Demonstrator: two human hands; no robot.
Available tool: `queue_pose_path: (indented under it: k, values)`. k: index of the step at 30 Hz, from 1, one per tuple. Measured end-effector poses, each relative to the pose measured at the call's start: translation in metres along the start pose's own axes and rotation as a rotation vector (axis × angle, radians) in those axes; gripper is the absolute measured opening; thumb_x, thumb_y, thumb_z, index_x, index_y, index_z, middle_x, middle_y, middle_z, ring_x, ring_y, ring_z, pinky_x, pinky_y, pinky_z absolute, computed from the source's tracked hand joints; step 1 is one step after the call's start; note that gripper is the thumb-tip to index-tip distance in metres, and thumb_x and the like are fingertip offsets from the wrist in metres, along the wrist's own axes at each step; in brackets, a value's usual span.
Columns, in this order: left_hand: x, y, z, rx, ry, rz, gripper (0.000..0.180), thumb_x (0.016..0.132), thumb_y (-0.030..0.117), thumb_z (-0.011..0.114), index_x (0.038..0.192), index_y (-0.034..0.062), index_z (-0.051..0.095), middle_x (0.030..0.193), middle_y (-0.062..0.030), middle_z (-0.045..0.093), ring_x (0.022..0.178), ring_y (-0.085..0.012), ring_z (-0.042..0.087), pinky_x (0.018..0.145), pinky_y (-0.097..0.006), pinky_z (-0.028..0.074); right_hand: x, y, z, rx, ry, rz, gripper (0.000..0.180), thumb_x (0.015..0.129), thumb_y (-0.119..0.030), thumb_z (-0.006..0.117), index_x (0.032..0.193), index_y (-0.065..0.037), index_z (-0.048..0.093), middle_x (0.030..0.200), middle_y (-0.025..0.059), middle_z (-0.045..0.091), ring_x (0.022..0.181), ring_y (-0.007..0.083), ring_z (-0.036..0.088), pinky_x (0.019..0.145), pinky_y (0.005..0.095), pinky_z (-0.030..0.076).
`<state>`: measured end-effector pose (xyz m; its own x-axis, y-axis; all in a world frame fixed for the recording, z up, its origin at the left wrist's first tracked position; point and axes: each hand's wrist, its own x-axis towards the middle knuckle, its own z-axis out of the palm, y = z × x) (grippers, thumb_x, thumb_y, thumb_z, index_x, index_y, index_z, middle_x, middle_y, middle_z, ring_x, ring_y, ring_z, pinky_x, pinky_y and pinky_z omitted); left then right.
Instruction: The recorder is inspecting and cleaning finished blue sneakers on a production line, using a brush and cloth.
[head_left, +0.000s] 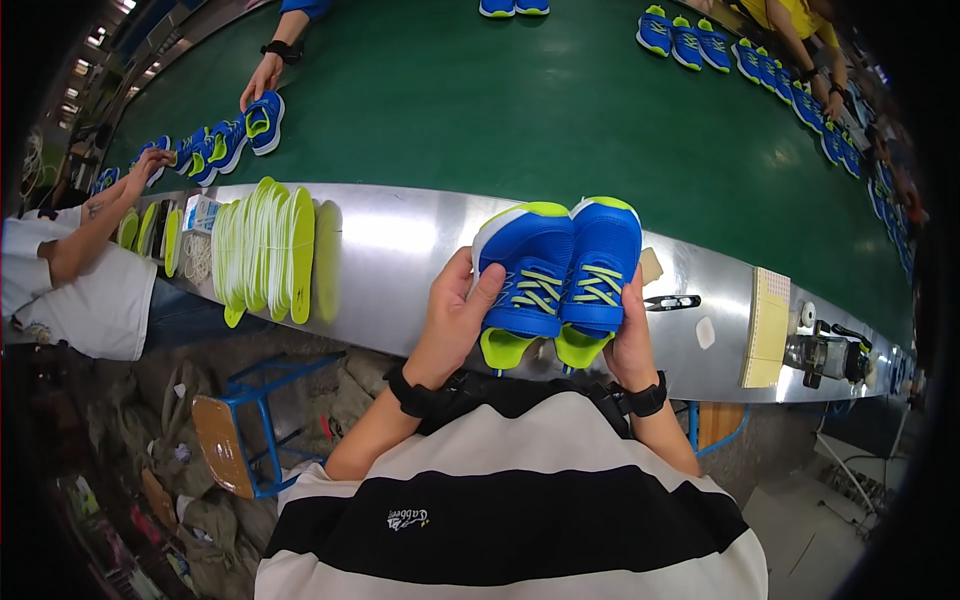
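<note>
A pair of blue sneakers with lime-green laces and linings is held side by side in front of me, toes pointing away. My left hand (456, 317) grips the left sneaker (526, 262), its thumb on the shoe's outer side. Around the outer side of the right sneaker (604, 262) my right hand (630, 335) is closed; most of its fingers are hidden behind the shoe. Beneath the pair lies the metal ledge (395, 240). To the right of my right hand rests a small black tool (672, 302), perhaps a thread snipper.
A green conveyor belt (420, 110) carries rows of blue sneakers (685, 45). On the ledge stand tied lime-green insoles (265, 250), a yellow paper pad (767, 330) and a clear bottle-like object (815, 355). Co-workers' hands (262, 80) handle shoes at left and far right. A blue-framed stool (225, 440) stands below.
</note>
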<state>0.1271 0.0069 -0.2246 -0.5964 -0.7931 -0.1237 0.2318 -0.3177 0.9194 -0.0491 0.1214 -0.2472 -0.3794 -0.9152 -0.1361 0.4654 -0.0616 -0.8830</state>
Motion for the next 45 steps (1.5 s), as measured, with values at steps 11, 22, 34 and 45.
queue_pose_path:
  k: [11,22,34,45]
  values:
    - [-0.004,0.002,0.001,-0.021,-0.009,-0.014,0.037,0.099,0.029,0.054,0.120,-0.0004,0.050,0.111,-0.0073,0.060,0.099,-0.0103,0.057,0.088,-0.026,0.047,0.000,-0.001,0.009,0.067,0.070,-0.100,0.061,0.091,-0.042,0.055,0.135,-0.006,0.033,0.123,0.0101,0.051,0.110,0.0163,0.055,0.093,0.0313,0.047]
    - [-0.001,-0.001,-0.007,-0.184,-0.013,-0.086,0.039,0.100,0.032,0.050,0.125,0.0019,0.047,0.113,-0.0064,0.060,0.099,-0.0106,0.059,0.085,-0.027,0.051,-0.001,-0.003,0.006,0.076,0.027,-0.074,0.060,0.090,-0.041,0.055,0.134,-0.005,0.033,0.123,0.0123,0.051,0.109,0.0181,0.057,0.092,0.0320,0.049]
    - [0.004,-0.033,-0.017,0.427,0.173,0.042,0.045,0.102,0.026,0.045,0.139,0.0001,0.040,0.124,-0.0108,0.053,0.105,-0.0169,0.055,0.092,-0.026,0.043,0.015,0.036,-0.024,-0.483,0.180,0.021,0.059,0.097,-0.022,0.052,0.146,-0.008,0.022,0.132,0.0095,0.047,0.120,0.0194,0.048,0.101,0.0319,0.039]
    - [-0.008,-0.056,-0.058,0.425,0.051,0.074,0.034,0.101,0.021,0.048,0.126,-0.0012,0.055,0.124,-0.0121,0.055,0.104,-0.0167,0.057,0.089,-0.027,0.046,0.046,-0.052,0.021,-1.450,-0.865,-0.842,0.027,0.074,-0.015,0.065,0.101,-0.011,0.067,0.106,0.0001,0.059,0.103,0.0206,0.053,0.092,0.0338,0.040]
